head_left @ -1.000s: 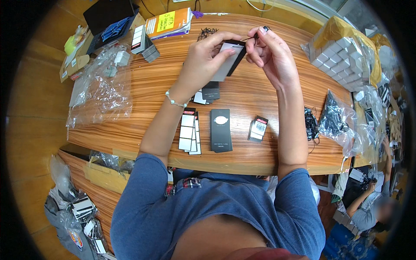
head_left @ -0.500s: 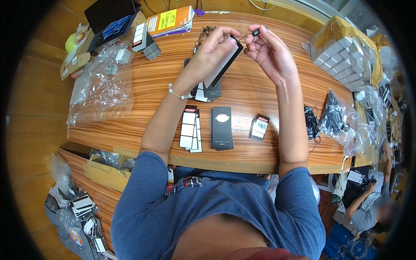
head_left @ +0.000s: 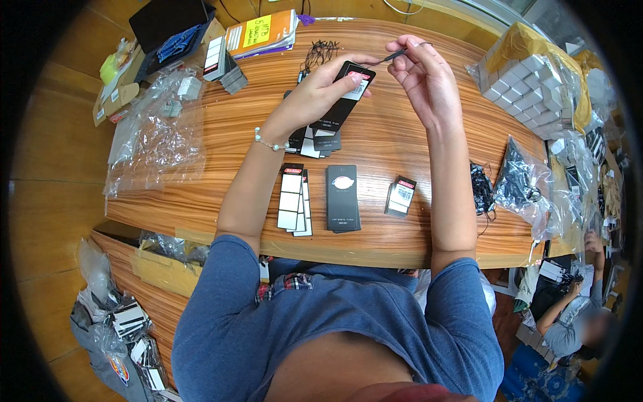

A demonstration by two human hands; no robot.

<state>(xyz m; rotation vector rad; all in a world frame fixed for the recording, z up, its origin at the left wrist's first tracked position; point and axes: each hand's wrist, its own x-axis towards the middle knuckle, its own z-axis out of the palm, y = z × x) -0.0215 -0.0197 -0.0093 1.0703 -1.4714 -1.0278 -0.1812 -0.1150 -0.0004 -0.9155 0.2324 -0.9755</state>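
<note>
My left hand point(head_left: 324, 92) is closed on a set of hang tags point(head_left: 343, 106), a long black one with a smaller white-and-red one on its face, thumb on top. A black string point(head_left: 396, 55) runs from the top of the tags to my right hand point(head_left: 429, 80), which pinches its dark end. Under my left hand lies a heap of black and white tags point(head_left: 327, 141). Closer to me sit a stack of white-panelled tags point(head_left: 292, 199), a stack of long black tags point(head_left: 343, 199) and a small stack of barcode tags point(head_left: 402, 195).
Black strings lie in a bundle point(head_left: 481, 189) at right, beside a clear plastic bag point(head_left: 519, 191). A wrapped block of small white boxes point(head_left: 529, 87) stands far right. Plastic sheeting point(head_left: 157, 134), tag stacks point(head_left: 228, 70) and folders point(head_left: 264, 33) occupy the left. A co-worker point(head_left: 569, 321) sits lower right.
My left hand has turned the tags so their black, printed face shows. My right hand has shifted slightly, with the string now drawn out from the tags.
</note>
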